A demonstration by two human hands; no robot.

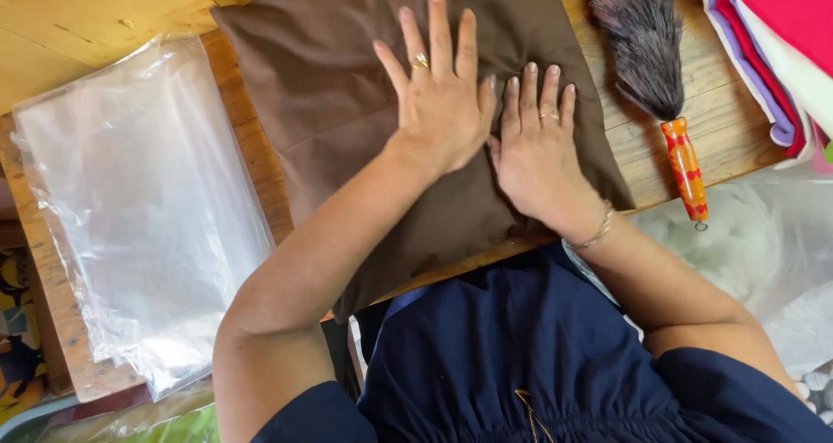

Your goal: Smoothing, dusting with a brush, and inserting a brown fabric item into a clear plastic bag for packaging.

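— On the wooden table (pixel 52 18), seen from the head camera, what lies under the hands?

— A brown cushion (pixel 330 105), lying flat, its near corner hanging past the table's front edge; both hands rest on top of it, side by side and touching at the thumbs.

— How do the hands stand?

— The left hand (pixel 441 105) is spread wide, palm down, fingers pointing away from the person, a ring on one finger; the right hand (pixel 538 152) lies flat just beside it with fingers close together, a ring and a bracelet on it; neither grips anything, both only press on the cloth.

— And around the cushion?

— Left of the cushion, a stack of clear plastic bags (pixel 143 209); right of it, a feather duster (pixel 646 48) with an orange patterned handle, well clear of the right hand; beyond the duster, folded cloths (pixel 772 44) in red, white and purple; below the duster, a clear bag of white stuffing (pixel 737 243).
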